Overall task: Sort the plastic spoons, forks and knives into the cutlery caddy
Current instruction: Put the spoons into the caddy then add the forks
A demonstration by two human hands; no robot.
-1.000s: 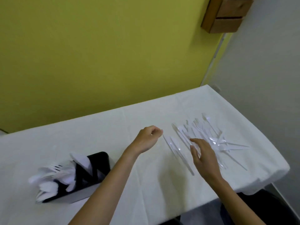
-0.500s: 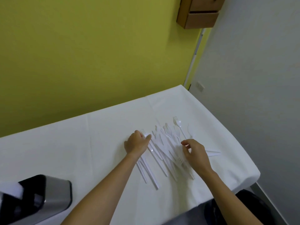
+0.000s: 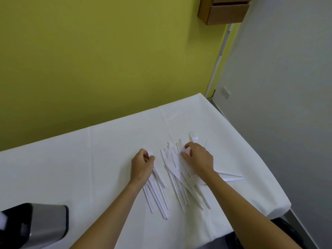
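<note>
The left hand (image 3: pixel 142 167) is curling its fingers round a small bunch of white utensils (image 3: pixel 158 194) lying on the cloth-covered worktop (image 3: pixel 89 159). The right hand (image 3: pixel 198 159) is pinching one piece in the main pile (image 3: pixel 181 178) just beside it. The caddy (image 3: pixel 46 223) is sitting well apart, near left.

Left hand (image 3: pixel 142 167): fingers curled over the far ends of a small bundle (image 3: pixel 158 194), its handles running toward the near table edge.
Right hand (image 3: pixel 198 159): thumb and fingers pinch a white piece (image 3: pixel 186 152), possibly a spoon bowl; white on white blurs it.
Loose pile (image 3: pixel 177 174): cutlery lying crossed, just right of the bundle and partly under the right hand.
Caddy (image 3: pixel 46 221): grey metal and black, lower-left corner, well apart from the pile.
Table (image 3: pixel 71 168): white cloth, set against a yellow wall.
</note>
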